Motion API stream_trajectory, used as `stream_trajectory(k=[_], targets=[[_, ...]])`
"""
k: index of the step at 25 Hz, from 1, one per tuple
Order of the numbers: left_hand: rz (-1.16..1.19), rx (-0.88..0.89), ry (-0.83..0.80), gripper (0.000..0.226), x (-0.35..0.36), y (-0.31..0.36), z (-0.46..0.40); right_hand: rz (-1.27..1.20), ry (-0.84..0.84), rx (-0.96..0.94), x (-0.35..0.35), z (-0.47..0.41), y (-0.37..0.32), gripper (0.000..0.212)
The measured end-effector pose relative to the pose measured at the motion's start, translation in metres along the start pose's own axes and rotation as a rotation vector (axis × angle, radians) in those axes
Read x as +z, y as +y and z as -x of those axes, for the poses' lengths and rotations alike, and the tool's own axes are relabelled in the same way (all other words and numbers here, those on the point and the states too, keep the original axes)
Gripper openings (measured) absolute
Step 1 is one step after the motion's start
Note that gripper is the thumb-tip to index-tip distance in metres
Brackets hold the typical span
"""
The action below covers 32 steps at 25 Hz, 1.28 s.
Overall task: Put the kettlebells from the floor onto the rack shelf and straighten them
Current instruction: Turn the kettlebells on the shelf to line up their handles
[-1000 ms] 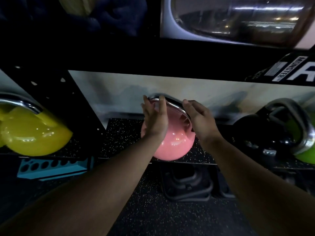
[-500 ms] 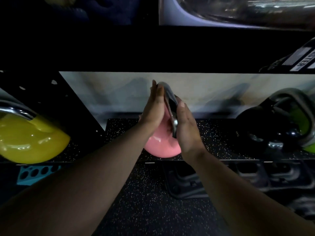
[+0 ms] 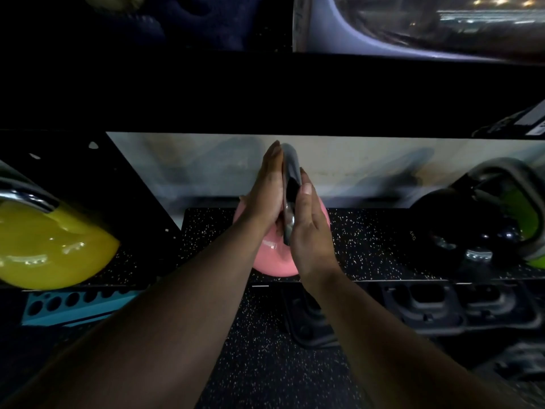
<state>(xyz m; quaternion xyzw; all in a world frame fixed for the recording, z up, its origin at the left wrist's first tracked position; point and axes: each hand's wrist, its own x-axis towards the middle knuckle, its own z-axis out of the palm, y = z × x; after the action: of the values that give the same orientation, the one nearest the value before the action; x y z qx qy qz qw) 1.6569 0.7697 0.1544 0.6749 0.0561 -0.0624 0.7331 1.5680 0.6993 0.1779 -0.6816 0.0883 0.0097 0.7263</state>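
- Since a second ago, both hands have turned the pink kettlebell, so its grey handle now shows edge-on, not sideways.
- Left hand lies flat with straight fingers, pressed on the left side of the handle.
- Right hand lies flat on the right side; the handle is squeezed between both palms.
- The pink kettlebell sits on the speckled black rack shelf, near its front edge.
- Small letters on the black kettlebell, far right on the shelf, are too blurry to read.
- A green kettlebell sits just behind it.
- A yellow kettlebell sits on the left.
- A blue block with holes lies below it.
- Dark shapes sit under the shelf.
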Motion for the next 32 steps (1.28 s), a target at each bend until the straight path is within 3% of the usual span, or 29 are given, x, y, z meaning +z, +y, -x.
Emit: stream_trajectory(k=[3,9,13,16,19,21,24,27,32], targets=[[-0.005,-0.031,-0.017,0.076,-0.001,0.002,0.002,-0.026,-0.026,0.018,0.001,0.003,-0.007,0.049],[-0.035,-0.040,-0.031,0.068,-0.001,0.011,0.007,0.061,-0.027,0.002,-0.002,0.003,-0.010,0.049],[-0.314,-0.027,-0.056,0.059,-0.010,0.028,0.018,0.322,-0.015,-0.006,-0.005,0.002,-0.009,0.055],[-0.450,0.025,-0.028,0.048,-0.034,0.039,0.045,0.461,0.016,0.003,-0.004,0.001,-0.020,0.048],[-0.505,0.031,-0.013,0.039,-0.075,0.040,0.076,0.811,0.201,-0.115,-0.002,0.011,-0.035,0.041],[-0.564,0.006,0.050,0.032,-0.108,0.037,0.095,1.054,0.218,-0.237,0.008,0.024,-0.045,0.040],[-0.701,0.058,0.171,0.025,-0.162,0.042,0.125,1.191,0.139,-0.353,0.032,0.050,-0.054,0.041],[-0.749,0.201,0.286,0.011,-0.218,0.054,0.149,1.149,0.035,-0.435,0.070,0.064,-0.059,0.037],[-0.799,0.304,0.669,0.021,-0.318,0.061,0.160,1.023,-0.194,-0.525,0.171,0.081,-0.050,0.018]])
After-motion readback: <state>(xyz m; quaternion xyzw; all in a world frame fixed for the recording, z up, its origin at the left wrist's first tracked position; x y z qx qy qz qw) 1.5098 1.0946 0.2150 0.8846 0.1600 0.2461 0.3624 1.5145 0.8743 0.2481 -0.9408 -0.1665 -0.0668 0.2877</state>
